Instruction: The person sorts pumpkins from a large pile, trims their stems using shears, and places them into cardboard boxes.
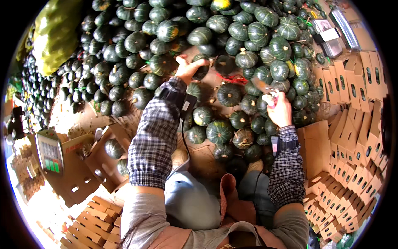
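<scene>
My left hand reaches into the heap, one digit lying across a dark green squash. Its other fingers are spread to the left, and whether it grips the squash cannot be made out. In my right hand is a bladed hand tool with a pinkish handle and a brownish, blurred blade. The tool points up and left over the squashes. Between my hands sits a large round squash, with red string just beyond it. More squashes, such as a ribbed one, lie before my legs.
A yellow-green mesh sack stands at the upper left. At left are a scale display and an open cardboard box with squashes inside. Folded cartons with handle holes are stacked along the right. More cartons lie lower left.
</scene>
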The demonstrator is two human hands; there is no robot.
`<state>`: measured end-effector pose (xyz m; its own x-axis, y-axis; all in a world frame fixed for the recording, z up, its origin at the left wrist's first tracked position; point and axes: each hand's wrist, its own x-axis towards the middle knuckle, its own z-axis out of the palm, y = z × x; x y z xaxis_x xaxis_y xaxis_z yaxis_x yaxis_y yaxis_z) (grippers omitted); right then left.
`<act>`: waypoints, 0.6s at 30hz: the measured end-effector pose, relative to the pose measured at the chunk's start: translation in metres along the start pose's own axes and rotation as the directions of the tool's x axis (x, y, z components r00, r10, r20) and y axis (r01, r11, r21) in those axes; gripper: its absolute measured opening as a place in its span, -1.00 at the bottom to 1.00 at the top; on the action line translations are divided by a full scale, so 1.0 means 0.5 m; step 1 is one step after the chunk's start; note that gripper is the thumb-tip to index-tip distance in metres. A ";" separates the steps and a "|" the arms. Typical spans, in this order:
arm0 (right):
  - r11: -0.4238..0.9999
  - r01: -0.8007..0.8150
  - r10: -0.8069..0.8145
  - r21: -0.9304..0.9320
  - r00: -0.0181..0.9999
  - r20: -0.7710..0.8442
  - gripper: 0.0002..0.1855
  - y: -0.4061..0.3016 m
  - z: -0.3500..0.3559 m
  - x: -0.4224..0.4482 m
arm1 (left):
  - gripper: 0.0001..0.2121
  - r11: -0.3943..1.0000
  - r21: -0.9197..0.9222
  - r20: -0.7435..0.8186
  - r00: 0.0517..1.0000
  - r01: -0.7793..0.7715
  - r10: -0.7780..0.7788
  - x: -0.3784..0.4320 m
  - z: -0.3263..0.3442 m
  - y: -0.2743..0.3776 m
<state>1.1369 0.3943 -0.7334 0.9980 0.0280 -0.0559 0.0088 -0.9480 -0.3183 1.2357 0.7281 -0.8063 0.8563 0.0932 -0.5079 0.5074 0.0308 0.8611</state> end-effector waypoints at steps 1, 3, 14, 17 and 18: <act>0.997 -0.005 0.009 0.076 0.998 -0.058 -0.58 -0.007 -0.005 -0.003 | -0.31 0.954 -0.273 0.244 0.968 0.123 -0.055 -0.031 -0.021 0.013; 0.994 -0.027 0.042 0.107 0.989 -0.145 -0.49 -0.017 -0.009 -0.010 | -0.53 0.788 -0.514 0.452 0.888 0.339 -0.088 -0.126 -0.037 0.077; 0.927 0.349 -0.335 0.138 0.935 -0.115 -0.44 -0.165 -0.047 -0.111 | -0.27 0.752 -0.654 0.259 0.908 -0.087 0.330 -0.528 -0.391 0.091; 0.924 0.362 -0.356 0.121 0.932 -0.070 -0.49 -0.171 -0.031 -0.147 | -0.31 0.809 -0.488 -0.105 0.942 -0.329 0.319 -0.643 -0.530 -0.005; 0.925 0.351 -0.347 0.147 0.936 -0.059 -0.50 -0.166 -0.018 -0.157 | -0.49 0.856 -0.416 -0.328 0.928 -0.308 0.174 -0.672 -0.561 -0.033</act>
<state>1.0585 0.4681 -0.6941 0.9350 0.3361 0.1136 0.3498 -0.8201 -0.4529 0.9124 0.9754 -0.6440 0.8518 0.4187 -0.3147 0.1311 0.4112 0.9021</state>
